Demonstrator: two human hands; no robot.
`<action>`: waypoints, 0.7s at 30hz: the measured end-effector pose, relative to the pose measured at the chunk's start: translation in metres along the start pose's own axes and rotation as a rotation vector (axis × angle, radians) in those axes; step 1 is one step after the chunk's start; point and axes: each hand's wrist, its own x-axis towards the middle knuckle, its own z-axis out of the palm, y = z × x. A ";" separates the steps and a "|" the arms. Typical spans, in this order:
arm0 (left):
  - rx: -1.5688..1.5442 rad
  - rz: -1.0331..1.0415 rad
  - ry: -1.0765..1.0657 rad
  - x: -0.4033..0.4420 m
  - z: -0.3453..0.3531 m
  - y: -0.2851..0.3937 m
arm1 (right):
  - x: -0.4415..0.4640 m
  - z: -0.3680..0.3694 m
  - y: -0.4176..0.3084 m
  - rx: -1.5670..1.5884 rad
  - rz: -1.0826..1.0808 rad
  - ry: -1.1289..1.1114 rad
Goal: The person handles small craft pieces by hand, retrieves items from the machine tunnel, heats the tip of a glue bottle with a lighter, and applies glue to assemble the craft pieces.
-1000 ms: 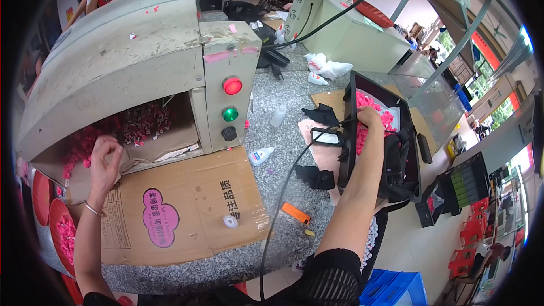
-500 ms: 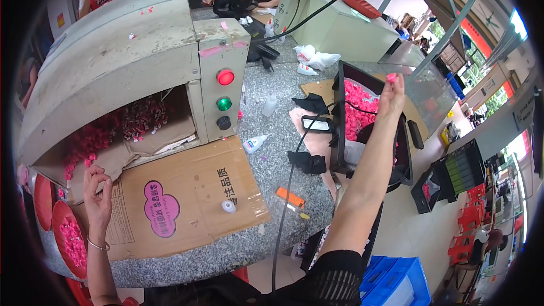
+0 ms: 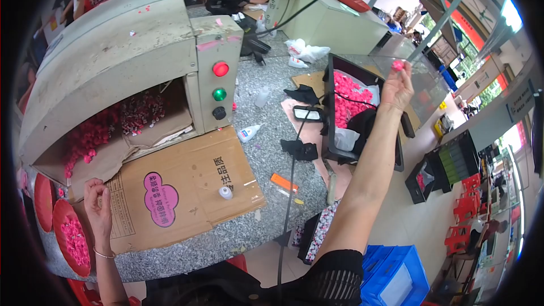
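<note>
My right hand (image 3: 399, 88) is raised beyond the right edge of a black crate (image 3: 330, 119), its fingertips pinching a small pink piece (image 3: 398, 65). Pink pieces (image 3: 347, 99) fill much of the crate, with white plastic and dark cloth among them. My left hand (image 3: 98, 209) hovers by the left edge of a flattened cardboard sheet (image 3: 195, 192); its fingers are loosely bent and apart, with nothing visible in them. Beside that hand stands a red dish (image 3: 60, 243) holding more pink pieces. A heap of pink pieces (image 3: 93, 136) lies in the mouth of a beige machine (image 3: 122, 51).
Small bottles (image 3: 248, 132), an orange cutter (image 3: 283, 182), black cloth pieces (image 3: 299, 149) and a phone-like device (image 3: 307, 113) lie on the granite counter (image 3: 255, 181). A black cable (image 3: 290, 204) crosses it. Blue crates (image 3: 396, 277) stand below right. Two people work across the counter.
The view has shifted slightly. My right hand has turned, and the pink piece stays pinched at its fingertips. My left hand remains near the cardboard, its fingers slightly more bent.
</note>
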 end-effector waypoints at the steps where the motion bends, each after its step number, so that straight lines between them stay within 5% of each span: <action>1: -0.014 -0.008 -0.004 -0.002 0.001 -0.001 | -0.001 -0.006 0.003 -0.029 0.010 0.014; 11: -0.007 -0.077 -0.042 -0.016 -0.004 -0.006 | -0.009 -0.083 0.074 -0.657 0.215 0.470; 17: 0.035 -0.105 -0.045 -0.022 -0.004 -0.002 | -0.015 -0.097 0.101 -1.317 0.473 0.286; 19: 0.039 -0.105 -0.039 -0.024 -0.002 -0.001 | 0.010 -0.187 0.120 -1.701 0.527 0.114; 21: 0.053 -0.087 -0.048 -0.026 -0.005 0.000 | -0.014 -0.138 0.110 -1.911 0.355 0.218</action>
